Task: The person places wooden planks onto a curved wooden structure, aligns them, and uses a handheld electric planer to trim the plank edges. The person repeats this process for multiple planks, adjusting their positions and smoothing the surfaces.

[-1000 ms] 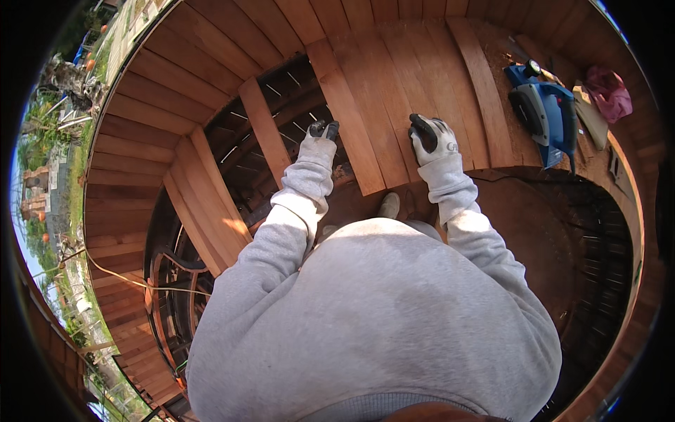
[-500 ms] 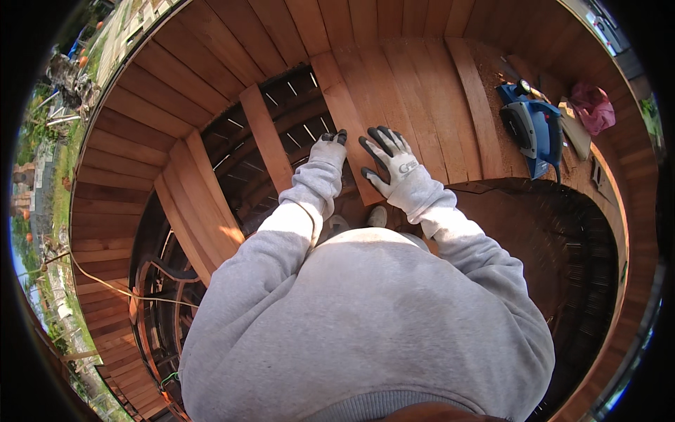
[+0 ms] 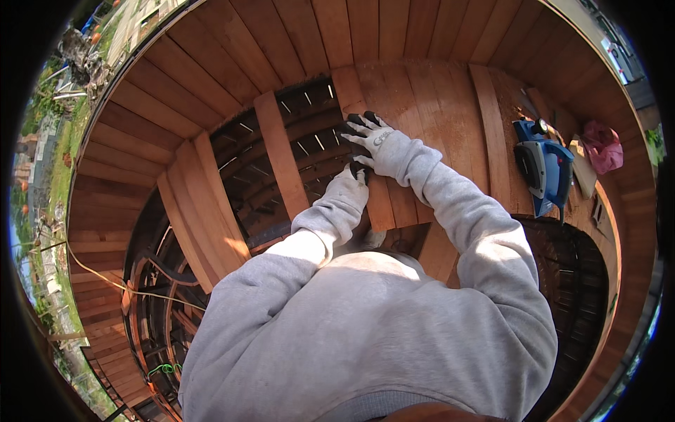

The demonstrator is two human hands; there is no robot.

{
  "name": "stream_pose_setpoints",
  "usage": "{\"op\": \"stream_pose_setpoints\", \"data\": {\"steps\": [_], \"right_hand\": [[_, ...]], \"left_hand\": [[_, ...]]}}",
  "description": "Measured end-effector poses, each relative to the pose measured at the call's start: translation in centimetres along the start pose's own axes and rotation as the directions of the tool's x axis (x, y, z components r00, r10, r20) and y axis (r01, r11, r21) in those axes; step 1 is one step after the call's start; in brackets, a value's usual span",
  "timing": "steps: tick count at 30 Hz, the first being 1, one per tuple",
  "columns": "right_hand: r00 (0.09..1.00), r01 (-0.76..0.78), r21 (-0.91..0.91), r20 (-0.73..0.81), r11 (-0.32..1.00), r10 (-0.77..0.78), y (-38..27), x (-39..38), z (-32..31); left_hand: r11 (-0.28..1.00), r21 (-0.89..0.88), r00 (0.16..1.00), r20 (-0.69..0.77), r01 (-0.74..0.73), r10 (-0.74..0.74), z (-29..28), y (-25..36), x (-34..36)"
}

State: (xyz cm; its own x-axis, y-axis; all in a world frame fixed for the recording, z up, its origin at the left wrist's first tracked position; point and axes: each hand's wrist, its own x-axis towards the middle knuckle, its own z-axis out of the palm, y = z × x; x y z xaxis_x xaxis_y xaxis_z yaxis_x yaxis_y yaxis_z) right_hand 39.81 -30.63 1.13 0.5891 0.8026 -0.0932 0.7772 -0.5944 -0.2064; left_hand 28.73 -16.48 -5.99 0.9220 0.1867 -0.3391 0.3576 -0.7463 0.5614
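Note:
Both my hands wear pale gloves with dark fingertips. My right hand [image 3: 376, 141] lies on the leftmost plank [image 3: 380, 200] of a row of fitted planks, its fingers spread toward the plank's left edge. Just below it, my left hand [image 3: 354, 184] is at the same edge with its fingers bent against the wood; the thumb side is partly hidden. Left of my hands, a single loose plank [image 3: 280, 151] spans dark curved framing [image 3: 242, 165]. Farther left lie several more planks [image 3: 197, 204] side by side.
A blue power planer [image 3: 545, 165] rests on the boards at the right, among shavings and wood offcuts [image 3: 582, 169]. Beside it is a pink plastic bag [image 3: 603, 146]. Curved plank walls [image 3: 211, 53] surround me. A yellow cord [image 3: 126, 287] crosses the left side; open gaps show between boards.
My right hand has moved left and back over the plank's left edge, its arm reaching across. My left hand has slid nearer to me along that edge. The view has shifted slightly.

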Motion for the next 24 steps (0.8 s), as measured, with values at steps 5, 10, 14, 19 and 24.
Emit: {"op": "stream_pose_setpoints", "data": {"steps": [5, 10, 14, 19, 24], "right_hand": [[0.339, -0.930, 0.122, -0.079, 0.346, 0.938, 9.7, 3.5, -2.3], [0.636, -0.568, 0.254, -0.468, 0.783, 0.613, 6.7, -3.1, -2.9], [0.700, -0.513, 0.386, -0.329, 0.767, 0.634, 0.5, -9.7, 0.9], [0.747, -0.435, 0.200, -0.465, 0.878, 0.476, -2.1, -14.0, 3.9], [0.745, -0.418, 0.254, -0.454, 0.872, 0.489, -1.8, -14.1, 4.5]], "left_hand": [[0.998, -0.026, 0.994, 0.093, 0.060, -0.057, -1.5, 1.2, -1.2], [0.999, -0.040, 0.999, 0.054, -0.006, 0.008, -0.3, -0.2, 0.1], [0.994, -0.105, 0.991, 0.129, 0.040, -0.026, -1.5, 1.2, 0.2], [0.998, -0.068, 0.986, 0.165, 0.002, 0.010, -1.6, 1.1, 0.6], [0.783, -0.603, 0.950, -0.309, -0.152, -0.053, 0.3, -2.4, -0.5]]}}
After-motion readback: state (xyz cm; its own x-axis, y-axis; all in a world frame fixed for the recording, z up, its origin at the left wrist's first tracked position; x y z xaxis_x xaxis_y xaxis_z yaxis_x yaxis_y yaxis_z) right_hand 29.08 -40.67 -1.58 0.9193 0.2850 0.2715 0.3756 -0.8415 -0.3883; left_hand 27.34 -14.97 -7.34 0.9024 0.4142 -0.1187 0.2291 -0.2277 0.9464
